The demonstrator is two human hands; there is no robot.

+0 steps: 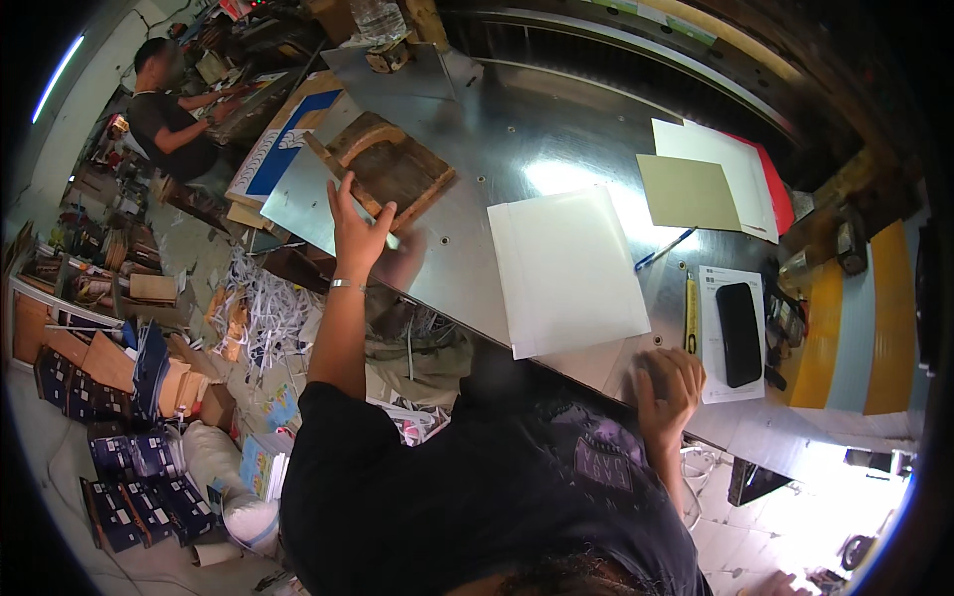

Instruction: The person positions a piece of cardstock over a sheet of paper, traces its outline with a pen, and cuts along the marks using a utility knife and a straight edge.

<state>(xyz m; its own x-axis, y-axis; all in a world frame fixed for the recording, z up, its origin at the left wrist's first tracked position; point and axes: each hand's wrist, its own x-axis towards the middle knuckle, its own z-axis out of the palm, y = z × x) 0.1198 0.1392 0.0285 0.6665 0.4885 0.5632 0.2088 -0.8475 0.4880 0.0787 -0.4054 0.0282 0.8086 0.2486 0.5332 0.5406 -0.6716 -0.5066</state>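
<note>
At the left of the metal table point(462, 268), my left hand point(360, 233) grips the near left edge of a worn brown wooden block point(402, 174). The block has a raised, curved rim and a hollow middle; its underside is hidden. My right hand point(671, 387) lies at the table's near edge, fingers loosely bent and apart, holding nothing. Between the hands lies a stack of white paper sheets point(566, 268). A yellow cutter knife point(691, 313) and a black phone point(737, 333) on a printed sheet point(708, 382) are just beyond my right hand.
A blue and white pen point(666, 248) touches the white stack's right side. Grey-green card point(686, 192), white sheets point(745, 179) and a red folder point(777, 189) lie farther back. A co-worker point(169, 129) sits far left. Paper shreds point(263, 308) and boxes point(149, 497) cover the floor.
</note>
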